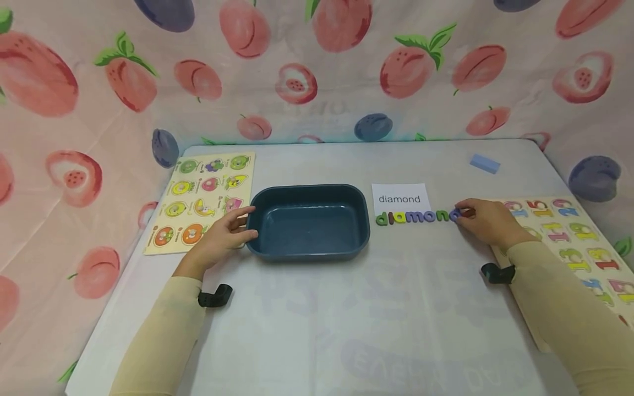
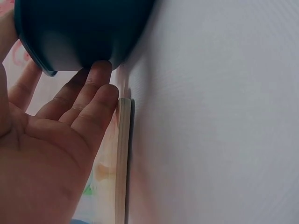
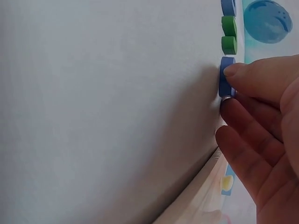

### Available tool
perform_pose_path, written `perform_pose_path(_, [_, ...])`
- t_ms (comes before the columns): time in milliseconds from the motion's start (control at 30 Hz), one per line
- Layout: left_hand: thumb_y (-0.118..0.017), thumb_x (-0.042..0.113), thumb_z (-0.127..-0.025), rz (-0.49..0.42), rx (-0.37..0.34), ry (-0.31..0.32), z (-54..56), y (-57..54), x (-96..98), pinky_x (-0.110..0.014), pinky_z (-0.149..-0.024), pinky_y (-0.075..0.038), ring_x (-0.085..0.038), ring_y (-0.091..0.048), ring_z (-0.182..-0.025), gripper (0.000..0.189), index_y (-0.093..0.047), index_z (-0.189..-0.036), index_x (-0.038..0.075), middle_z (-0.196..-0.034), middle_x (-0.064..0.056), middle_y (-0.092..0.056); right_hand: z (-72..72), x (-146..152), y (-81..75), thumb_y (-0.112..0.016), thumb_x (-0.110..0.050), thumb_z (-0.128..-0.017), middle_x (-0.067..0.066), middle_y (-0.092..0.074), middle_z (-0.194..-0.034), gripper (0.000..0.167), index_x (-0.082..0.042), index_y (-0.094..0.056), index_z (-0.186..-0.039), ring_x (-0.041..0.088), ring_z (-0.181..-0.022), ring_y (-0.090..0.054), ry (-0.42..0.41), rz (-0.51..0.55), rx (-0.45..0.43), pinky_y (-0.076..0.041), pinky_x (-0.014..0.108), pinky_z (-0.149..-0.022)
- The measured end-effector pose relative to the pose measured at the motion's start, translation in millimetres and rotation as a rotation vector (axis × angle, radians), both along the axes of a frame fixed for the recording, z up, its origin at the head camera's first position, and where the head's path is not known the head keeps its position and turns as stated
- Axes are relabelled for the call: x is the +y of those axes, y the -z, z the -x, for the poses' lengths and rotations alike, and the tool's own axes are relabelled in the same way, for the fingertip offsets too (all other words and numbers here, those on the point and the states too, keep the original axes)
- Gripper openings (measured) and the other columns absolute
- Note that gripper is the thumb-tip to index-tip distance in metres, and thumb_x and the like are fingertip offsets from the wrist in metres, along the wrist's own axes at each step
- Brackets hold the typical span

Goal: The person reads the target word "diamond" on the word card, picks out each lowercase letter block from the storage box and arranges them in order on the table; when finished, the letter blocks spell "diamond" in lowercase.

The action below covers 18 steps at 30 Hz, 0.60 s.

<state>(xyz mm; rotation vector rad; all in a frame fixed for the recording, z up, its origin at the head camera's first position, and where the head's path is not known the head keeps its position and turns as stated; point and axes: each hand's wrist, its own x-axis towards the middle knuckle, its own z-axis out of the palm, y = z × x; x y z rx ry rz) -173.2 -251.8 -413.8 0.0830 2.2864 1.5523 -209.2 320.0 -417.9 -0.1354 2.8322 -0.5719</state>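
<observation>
A dark teal plastic bin [image 1: 308, 257] stands mid-table, and my left hand [image 1: 225, 236] touches its left end, fingertips against the outer wall and rim. In the left wrist view the fingers [image 2: 96, 81] reach up under the bin's rim [image 2: 35, 58]. To the right, a row of coloured letters [image 1: 416, 216] lies along the lower edge of a white card [image 1: 398, 196] printed "diamond". At the row's right end my right hand [image 1: 482, 220] pinches a blue letter [image 3: 226, 77] between thumb and fingers. Its shape is partly hidden by the fingertips.
On the left lies a wooden fruit puzzle board [image 1: 208, 190], beside my left hand. A wooden number puzzle board [image 1: 535, 225] lies under my right forearm. A small blue block [image 1: 485, 163] sits at the back right. Fruit-print cloth [image 1: 337, 110] hangs behind the table.
</observation>
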Motion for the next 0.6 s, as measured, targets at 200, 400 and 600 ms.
perform_pose_path(200, [-0.068,0.024,-0.098,-0.010,-0.004,0.004,1.0,4.8,2.4,-0.055,-0.108,-0.038,-0.040,-0.034,-0.142,0.069,-0.033,-0.157,0.018,-0.157,-0.023,-0.034,-1.1,2.3,0.3,-0.062,-0.019,-0.099,0.031,-0.060,-0.121,0.044,0.007,-0.053,-0.134,0.048,-0.115,-0.053,0.014,-0.006,-0.018,-0.038,0.066,-0.100])
perform_pose_path(400, [-0.068,0.026,-0.098,0.001,0.004,-0.001,1.6,5.6,1.9,-0.056,-0.108,-0.038,-0.039,-0.036,-0.142,0.067,-0.035,-0.157,0.020,-0.155,-0.021,-0.036,-1.6,1.2,2.0,-0.063,-0.018,-0.097,0.033,-0.059,-0.123,0.050,0.007,-0.049,-0.138,0.049,-0.116,-0.053,0.011,-0.003,-0.042,-0.038,0.067,-0.100])
perform_pose_path(600, [-0.068,0.027,-0.098,0.007,0.007,-0.002,1.8,5.0,-0.2,-0.056,-0.109,-0.037,-0.038,-0.036,-0.142,0.068,-0.035,-0.157,0.021,-0.155,-0.021,-0.036,-1.5,-1.6,2.0,-0.063,-0.018,-0.097,0.033,-0.057,-0.125,0.053,0.007,-0.046,-0.141,0.049,-0.118,-0.052,0.013,-0.006,-0.054,-0.038,0.066,-0.101])
